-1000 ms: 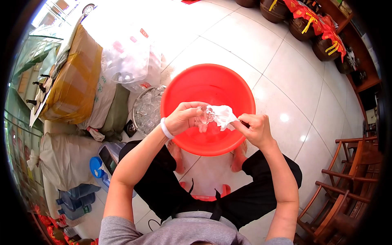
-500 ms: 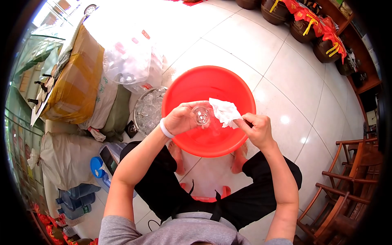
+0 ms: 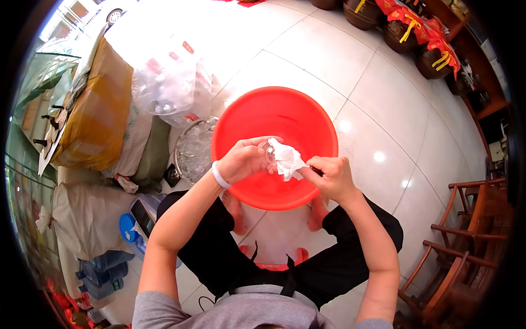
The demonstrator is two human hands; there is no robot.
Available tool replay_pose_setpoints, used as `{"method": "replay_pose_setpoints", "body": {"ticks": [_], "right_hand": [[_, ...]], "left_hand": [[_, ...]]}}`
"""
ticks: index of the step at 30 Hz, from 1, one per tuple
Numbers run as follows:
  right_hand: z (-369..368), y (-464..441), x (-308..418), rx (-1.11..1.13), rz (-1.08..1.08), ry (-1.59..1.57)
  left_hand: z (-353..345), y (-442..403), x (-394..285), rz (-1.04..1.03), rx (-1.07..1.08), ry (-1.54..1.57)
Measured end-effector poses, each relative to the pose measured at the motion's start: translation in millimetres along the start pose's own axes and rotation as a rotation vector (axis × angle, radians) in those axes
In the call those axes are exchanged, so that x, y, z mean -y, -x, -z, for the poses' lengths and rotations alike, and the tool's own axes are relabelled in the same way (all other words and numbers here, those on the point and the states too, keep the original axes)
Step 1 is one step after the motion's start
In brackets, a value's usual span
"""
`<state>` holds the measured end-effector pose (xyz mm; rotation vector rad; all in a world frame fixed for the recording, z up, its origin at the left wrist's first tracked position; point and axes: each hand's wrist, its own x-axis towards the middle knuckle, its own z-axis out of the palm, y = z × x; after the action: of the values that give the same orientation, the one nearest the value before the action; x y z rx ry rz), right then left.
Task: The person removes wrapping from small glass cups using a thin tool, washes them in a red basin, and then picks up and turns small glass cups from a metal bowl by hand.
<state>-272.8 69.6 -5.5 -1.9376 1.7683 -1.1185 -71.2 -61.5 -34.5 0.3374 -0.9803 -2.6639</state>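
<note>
My left hand (image 3: pixel 245 160) is closed round a small clear glass (image 3: pixel 268 153), held over a large red basin (image 3: pixel 235 115). A white cloth (image 3: pixel 288 160) sits against the glass's mouth and hides part of it. My right hand (image 3: pixel 332 176) grips a thin dark handle (image 3: pixel 313 169) that runs into the cloth. How far the cloth reaches inside the glass is hidden.
A metal bowl (image 3: pixel 178 148) of clear glasses stands left of the basin. Beyond it are a plastic bag (image 3: pixel 164 88) and a taped cardboard box (image 3: pixel 101 109). Wooden chairs (image 3: pixel 460 236) stand at right, dark jars (image 3: pixel 397 37) at upper right.
My right hand has moved left, bringing the white cloth from beside the glass onto its mouth. The glass has turned toward the cloth. The whole view has shifted slightly.
</note>
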Motion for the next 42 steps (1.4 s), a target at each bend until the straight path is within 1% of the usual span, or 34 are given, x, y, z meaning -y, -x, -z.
{"method": "replay_pose_setpoints", "body": {"ticks": [2,5,7,8,10,11,13,14,16,17,19,20,21,23,24,25,27,28,30,31,33,35,37,39,40,42], "right_hand": [[-5.3,2.0,-0.2,0.020,-0.023,0.006],[-11.2,2.1,3.2,0.029,-0.059,-0.034],[-13.8,2.6,3.9,0.022,-0.142,-0.121],[-15.5,3.0,4.2,0.022,-0.143,-0.121],[-19.3,5.1,3.8,0.047,-0.336,-0.267],[-21.2,6.4,2.3,0.046,-0.338,-0.267],[-26.5,8.9,-1.8,0.021,-0.470,-0.485],[-31.1,10.5,-4.1,0.021,-0.470,-0.485],[-38.1,11.4,-5.2,-0.108,-0.455,-0.645],[-36.1,10.2,-4.0,-0.107,-0.455,-0.644],[-26.0,4.6,1.1,-0.210,-0.524,-0.748],[-15.1,2.2,-0.7,-0.138,-0.568,-0.737],[-17.4,1.2,-2.3,-0.137,-0.567,-0.736],[-25.3,-1.9,-0.2,-0.166,-0.467,-0.698],[-27.2,-1.1,4.8,-0.156,-0.498,-0.746],[-35.4,-0.8,-0.6,-0.136,-0.445,-0.724],[-35.7,0.9,-10.8,-0.061,-0.461,-0.607],[-38.0,-0.1,-12.2,-0.063,-0.465,-0.606],[-43.5,-3.7,-13.1,-0.163,-0.524,-0.767],[-40.0,-6.4,-14.0,-0.167,-0.524,-0.767],[-28.2,-10.3,-14.2,-0.248,-0.841,-1.111],[-21.1,-9.6,-17.0,-0.231,-0.817,-1.103],[-19.1,-7.4,-18.4,-0.175,-0.844,-0.995],[-20.1,-5.6,-20.1,-0.176,-0.829,-0.951],[-18.0,-5.8,-19.3,-0.179,-0.841,-0.957],[-15.1,-5.6,-22.5,-0.182,-0.855,-0.963]], "left_hand": [[-0.2,-1.1,6.6,0.013,-0.035,-0.072],[-6.9,-3.3,13.6,0.031,-0.072,-0.039],[-6.3,-4.5,15.8,0.037,-0.061,-0.034],[-9.3,-5.1,15.7,0.027,-0.061,-0.047],[-14.9,-6.9,15.6,0.020,-0.059,-0.061],[-17.5,-7.6,15.7,0.009,-0.079,-0.034],[-20.7,-9.4,15.9,-0.002,-0.099,-0.008],[-21.7,-10.3,15.7,-0.006,-0.105,-0.007],[-21.2,-11.7,16.5,-0.011,-0.111,-0.005],[-19.2,-12.3,17.9,-0.006,-0.133,0.000],[-20.0,-12.1,19.5,-0.002,-0.155,0.004],[-23.3,-11.3,20.4,0.012,-0.203,-0.017],[-25.3,-11.0,21.1,0.026,-0.249,-0.038],[-23.7,-12.0,23.7,0.032,-0.230,-0.040],[-23.1,-12.2,25.4,0.041,-0.211,-0.043],[-24.0,-11.7,26.3,0.046,-0.208,-0.042],[-25.9,-11.0,27.3,0.084,-0.194,-0.059],[-25.0,-11.4,28.1,0.087,-0.192,-0.057],[-22.7,-13.6,29.2,0.065,-0.200,-0.044],[-23.6,-14.1,28.6,0.066,-0.197,-0.046],[-25.7,-12.2,27.3,0.078,-0.171,-0.029],[-24.3,-10.6,26.7,0.075,-0.166,-0.028],[-20.5,-9.3,27.4,0.068,-0.165,-0.019],[-13.5,-9.4,27.8,0.085,-0.111,0.016],[-14.8,-9.1,26.6,0.087,-0.113,0.017],[-19.6,-9.0,23.1,0.084,-0.169,0.113]]}}
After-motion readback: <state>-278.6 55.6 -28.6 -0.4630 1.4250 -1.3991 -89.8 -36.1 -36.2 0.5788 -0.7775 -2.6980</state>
